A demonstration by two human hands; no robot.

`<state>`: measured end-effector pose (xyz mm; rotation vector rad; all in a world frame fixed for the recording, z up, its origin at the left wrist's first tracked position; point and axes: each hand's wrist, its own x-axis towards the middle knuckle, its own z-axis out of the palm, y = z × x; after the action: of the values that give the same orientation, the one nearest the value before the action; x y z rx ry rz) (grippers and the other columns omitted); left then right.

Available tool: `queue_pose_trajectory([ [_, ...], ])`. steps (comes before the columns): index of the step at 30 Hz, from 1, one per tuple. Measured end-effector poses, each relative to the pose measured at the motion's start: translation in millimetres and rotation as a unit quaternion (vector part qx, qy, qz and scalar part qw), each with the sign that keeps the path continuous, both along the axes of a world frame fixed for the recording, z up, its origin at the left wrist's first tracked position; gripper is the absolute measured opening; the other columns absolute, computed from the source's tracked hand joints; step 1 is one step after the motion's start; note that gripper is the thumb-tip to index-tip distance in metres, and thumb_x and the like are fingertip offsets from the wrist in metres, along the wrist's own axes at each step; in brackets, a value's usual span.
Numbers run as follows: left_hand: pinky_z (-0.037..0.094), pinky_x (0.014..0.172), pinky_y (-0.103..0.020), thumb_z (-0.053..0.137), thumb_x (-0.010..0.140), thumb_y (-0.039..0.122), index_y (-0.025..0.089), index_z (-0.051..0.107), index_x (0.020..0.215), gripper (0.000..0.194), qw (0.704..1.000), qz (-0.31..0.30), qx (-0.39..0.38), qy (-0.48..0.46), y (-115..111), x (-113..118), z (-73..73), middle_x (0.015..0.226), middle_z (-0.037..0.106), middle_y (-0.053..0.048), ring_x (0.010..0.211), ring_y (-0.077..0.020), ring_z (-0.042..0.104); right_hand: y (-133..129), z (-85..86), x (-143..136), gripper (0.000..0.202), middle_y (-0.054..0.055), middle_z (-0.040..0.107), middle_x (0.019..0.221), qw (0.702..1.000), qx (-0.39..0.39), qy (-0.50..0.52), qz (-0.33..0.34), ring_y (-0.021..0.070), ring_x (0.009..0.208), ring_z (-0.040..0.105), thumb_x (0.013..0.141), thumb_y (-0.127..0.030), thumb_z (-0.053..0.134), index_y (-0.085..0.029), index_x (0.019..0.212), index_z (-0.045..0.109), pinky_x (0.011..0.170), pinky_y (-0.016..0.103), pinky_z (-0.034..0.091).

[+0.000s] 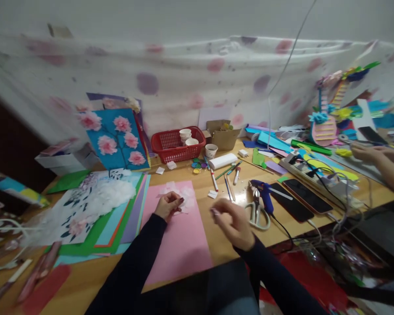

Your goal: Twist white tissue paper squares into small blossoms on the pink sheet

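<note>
My left hand (168, 206) is over a pink sheet of paper (180, 245), its fingertips pinched together. Thin whitish tissue-paper pieces (188, 193) lie on the sheet just beyond those fingers. Whatever the pinch holds is too small to make out. To the right of the sheet, my right hand (233, 224) is raised with curled fingers, thumb and fingertip meeting. A tiny pale bit may be at that pinch, but blur hides its kind. Close to the right hand lie scissors (258, 218) with white handles and a blue glue gun (265, 197).
At the left are stacked coloured papers (134, 227) under white fluffy material (113, 194). Behind stand a blue flower picture (113, 142), a red basket (170, 154) and a paper cup (211, 151). Rightward are phones (307, 195), a power strip (302, 168) and another person's hands (377, 155).
</note>
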<state>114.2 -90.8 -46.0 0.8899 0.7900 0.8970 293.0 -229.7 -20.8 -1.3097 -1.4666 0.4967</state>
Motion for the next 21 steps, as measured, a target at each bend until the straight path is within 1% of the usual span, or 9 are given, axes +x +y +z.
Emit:
queue_pose_trajectory([
  [1,0.043,0.033,-0.014,0.089,0.032,0.035,0.013,0.048,0.052,0.051,1.000,0.005,0.005,-0.004,0,0,0.5,0.052,0.050,0.008,0.038,-0.0015,0.045,17,3.8,-14,0.013,0.002,0.059,0.064,0.993,-0.066,0.066,0.071,0.0150,0.059,0.057,0.080,-0.033,0.059,-0.019,0.077,0.059,0.058,0.028,0.045],
  [2,0.044,0.033,-0.014,0.089,0.032,0.036,0.013,0.048,0.052,0.052,1.000,0.011,0.010,-0.008,1,0,0.9,0.053,0.051,0.008,0.039,-0.0017,0.046,33,6.0,-25,0.014,0.000,0.057,0.060,0.988,-0.087,0.085,0.099,0.0133,0.054,0.056,0.078,-0.032,0.061,-0.019,0.073,0.058,0.053,0.025,0.044],
  [3,0.045,0.034,-0.014,0.089,0.032,0.036,0.012,0.048,0.052,0.052,1.000,0.018,0.016,-0.012,1,0,1.2,0.055,0.052,0.007,0.040,-0.0020,0.047,48,6.3,-33,0.014,-0.002,0.056,0.057,0.984,-0.098,0.097,0.116,0.0120,0.050,0.055,0.077,-0.032,0.062,-0.019,0.074,0.058,0.049,0.023,0.043],
  [5,0.046,0.036,-0.015,0.089,0.032,0.037,0.012,0.047,0.053,0.053,0.999,0.031,0.029,-0.016,3,-1,1.0,0.059,0.054,0.007,0.043,-0.0029,0.051,70,1.5,-42,0.016,-0.003,0.057,0.060,0.974,-0.121,0.135,0.136,0.0104,0.046,0.056,0.077,-0.034,0.060,-0.019,0.077,0.056,0.045,0.021,0.044],
  [7,0.047,0.038,-0.015,0.089,0.033,0.037,0.012,0.047,0.053,0.053,0.998,0.041,0.041,-0.016,5,-2,-0.7,0.061,0.055,0.006,0.045,-0.0039,0.053,82,-7.3,-44,0.021,-0.002,0.058,0.063,0.962,-0.142,0.181,0.146,0.0091,0.044,0.055,0.081,-0.040,0.053,-0.019,0.078,0.052,0.042,0.021,0.044],
  [10,0.049,0.041,-0.017,0.089,0.035,0.035,0.012,0.048,0.053,0.050,0.997,0.046,0.059,-0.011,8,-2,-4.4,0.066,0.057,0.004,0.049,-0.0055,0.056,86,-18.2,-43,0.031,-0.002,0.057,0.063,0.942,-0.173,0.238,0.161,0.0081,0.041,0.053,0.083,-0.048,0.047,-0.018,0.077,0.051,0.038,0.020,0.045],
  [14,0.050,0.044,-0.020,0.089,0.033,0.029,0.011,0.050,0.050,0.046,0.996,0.032,0.084,0.002,7,0,-5.0,0.070,0.060,0.001,0.050,-0.0076,0.058,85,-20.9,-42,0.038,-0.002,0.058,0.060,0.922,-0.207,0.278,0.175,0.0083,0.038,0.052,0.082,-0.055,0.049,-0.018,0.074,0.051,0.035,0.020,0.044],
  [18,0.049,0.051,-0.019,0.089,0.029,0.018,0.011,0.052,0.047,0.042,0.994,0.024,0.107,0.016,5,1,0.6,0.067,0.063,0.000,0.053,-0.0078,0.058,87,-20.8,-42,0.039,-0.004,0.055,0.050,0.919,-0.213,0.285,0.172,0.0085,0.036,0.050,0.080,-0.055,0.052,-0.018,0.068,0.051,0.035,0.019,0.042],
  [21,0.048,0.055,-0.018,0.089,0.032,0.017,0.012,0.049,0.046,0.042,0.992,0.030,0.117,0.024,4,1,2.4,0.067,0.064,-0.001,0.058,-0.0083,0.059,88,-22.4,-41,0.038,-0.005,0.054,0.047,0.921,-0.205,0.283,0.170,0.0083,0.036,0.049,0.079,-0.054,0.055,-0.018,0.066,0.050,0.036,0.019,0.041],
])
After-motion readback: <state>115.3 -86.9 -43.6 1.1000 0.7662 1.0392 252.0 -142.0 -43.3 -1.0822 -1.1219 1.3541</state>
